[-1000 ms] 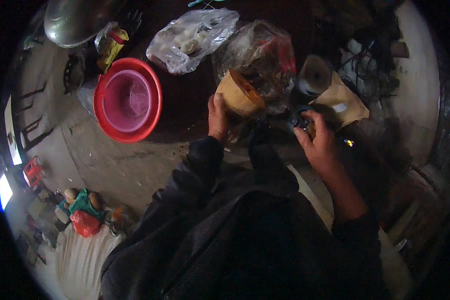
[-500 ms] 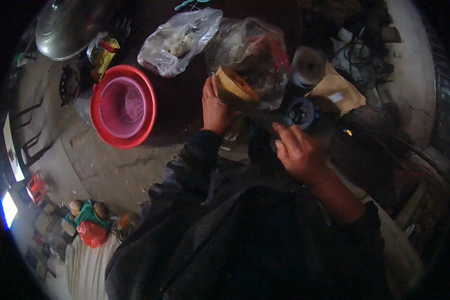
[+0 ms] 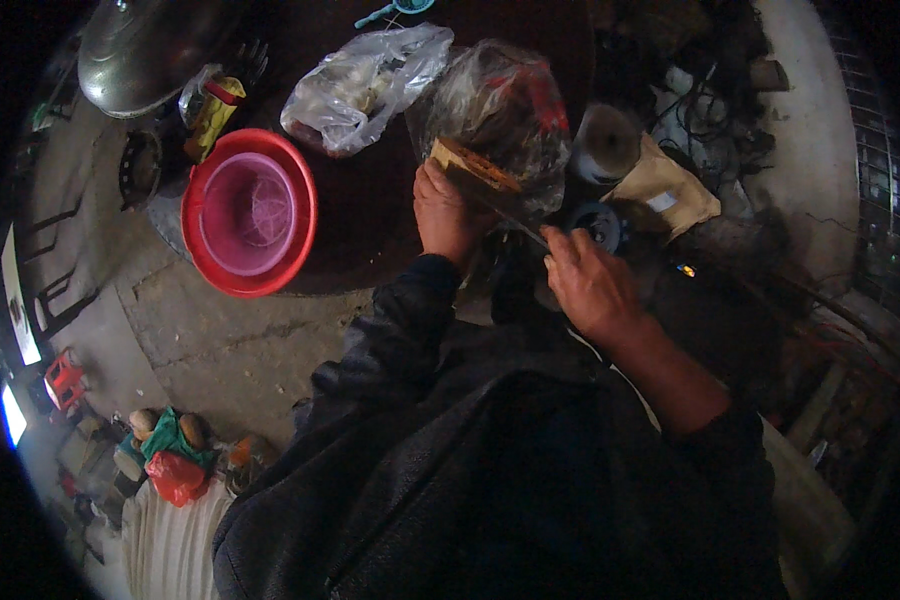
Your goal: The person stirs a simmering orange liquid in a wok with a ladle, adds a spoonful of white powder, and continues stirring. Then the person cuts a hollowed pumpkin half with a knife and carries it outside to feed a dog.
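Observation:
My left hand (image 3: 446, 222) is closed on the near left end of a yellow-orange chunk (image 3: 475, 166) with a darker, rough orange-brown side, perhaps pumpkin. My right hand (image 3: 592, 285) grips a knife (image 3: 523, 228); its thin dark blade runs up and left, under the chunk's near edge. The handle is hidden in my fingers. Just beyond the chunk lies a clear plastic bag (image 3: 495, 100) with something red showing in it.
A red basin (image 3: 306, 225) with a pink basket (image 3: 260, 215) inside stands left. Another clear bag (image 3: 355, 95) holds pale contents. To the right are a clear roll (image 3: 606, 143), a dark blue round object (image 3: 598, 222) and a tan packet (image 3: 667, 190). A metal lid (image 3: 135, 60) is far left.
My right hand's fingers have closed, and a blade now shows between the hands. The chunk has tipped, showing a narrower face. The view has shifted slightly.

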`<state>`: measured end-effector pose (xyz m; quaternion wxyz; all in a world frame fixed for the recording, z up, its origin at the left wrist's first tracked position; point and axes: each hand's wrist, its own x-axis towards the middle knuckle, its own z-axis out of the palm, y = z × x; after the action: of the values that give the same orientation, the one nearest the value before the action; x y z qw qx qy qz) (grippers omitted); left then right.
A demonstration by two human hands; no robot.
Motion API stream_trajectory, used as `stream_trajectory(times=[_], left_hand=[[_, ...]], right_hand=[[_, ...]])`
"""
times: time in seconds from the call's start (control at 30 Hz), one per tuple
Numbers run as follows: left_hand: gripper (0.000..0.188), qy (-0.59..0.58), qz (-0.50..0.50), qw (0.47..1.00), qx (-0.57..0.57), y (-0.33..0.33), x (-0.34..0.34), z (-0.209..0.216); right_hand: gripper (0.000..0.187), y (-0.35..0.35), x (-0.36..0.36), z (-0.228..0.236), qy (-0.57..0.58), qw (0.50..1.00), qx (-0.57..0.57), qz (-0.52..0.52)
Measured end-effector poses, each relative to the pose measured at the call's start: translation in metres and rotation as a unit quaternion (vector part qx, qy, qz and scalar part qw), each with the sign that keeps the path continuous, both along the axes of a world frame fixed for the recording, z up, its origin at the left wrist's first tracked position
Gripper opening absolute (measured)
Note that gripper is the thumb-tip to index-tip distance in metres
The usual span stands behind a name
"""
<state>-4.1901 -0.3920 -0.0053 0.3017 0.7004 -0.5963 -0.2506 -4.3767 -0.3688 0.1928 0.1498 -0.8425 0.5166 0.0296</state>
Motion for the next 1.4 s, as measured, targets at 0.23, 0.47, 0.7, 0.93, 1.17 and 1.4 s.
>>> stream_trajectory(times=[0.23,0.47,0.7,0.93,1.17,1.4], left_hand=[[0.111,0.01,0.03,0.999,0.024,-0.004,0.0,0.003],[0.103,-0.05,0.047,0.997,0.026,0.002,-0.012,0.0],[0.105,-0.091,0.042,0.993,0.061,0.009,-0.024,-0.011],[0.091,0.207,0.104,0.969,0.082,0.005,-0.022,-0.011],[0.078,0.032,0.027,0.986,0.163,0.005,-0.026,-0.032],[0.071,0.231,0.164,0.948,0.144,-0.007,-0.027,-0.019]], right_hand=[[0.022,-0.007,0.015,-0.003,0.086,0.996,0.009,0.0],[0.008,-0.029,0.035,0.008,0.154,0.988,0.028,-0.003],[0.012,-0.043,0.067,0.012,0.154,0.986,0.069,-0.007],[0.019,-0.064,0.099,-0.013,0.115,0.99,0.084,-0.012],[0.034,-0.103,0.138,-0.028,0.133,0.972,0.19,-0.047],[0.036,-0.075,0.11,-0.005,0.174,0.97,0.161,-0.046]])
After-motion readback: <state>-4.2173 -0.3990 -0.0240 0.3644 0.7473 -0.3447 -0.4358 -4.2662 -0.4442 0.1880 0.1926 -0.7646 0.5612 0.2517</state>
